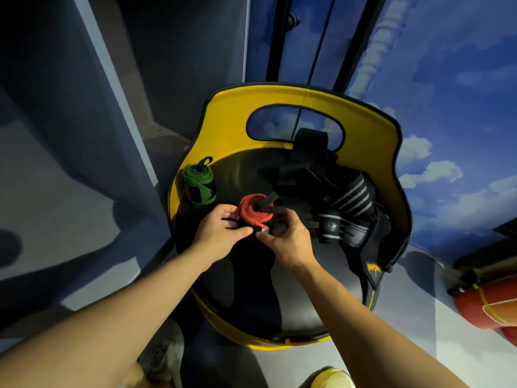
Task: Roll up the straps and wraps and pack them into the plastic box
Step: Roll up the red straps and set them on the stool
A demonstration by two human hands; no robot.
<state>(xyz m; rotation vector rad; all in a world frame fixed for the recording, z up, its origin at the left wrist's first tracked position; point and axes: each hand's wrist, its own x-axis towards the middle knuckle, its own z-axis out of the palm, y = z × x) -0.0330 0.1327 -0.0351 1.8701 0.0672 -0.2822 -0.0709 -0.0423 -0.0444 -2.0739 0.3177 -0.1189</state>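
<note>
Both hands pinch a rolled red wrap [253,210] over a yellow-backed seat [363,141].
Left hand [221,231] and right hand [285,238] each keep a closed grip; green roll [198,182] at seat's left edge.

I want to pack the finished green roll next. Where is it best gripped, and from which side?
Grip the green roll around its wound body, coming from above and the right: it stands on end against the chair's yellow rim, blocking its left.

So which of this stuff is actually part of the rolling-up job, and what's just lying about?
Part of the job:
red wrap, held by both hands (left hand, right hand)
green wrap, already rolled
black-and-grey straps, loose

Lying about:
yellow chair
orange roll
</note>
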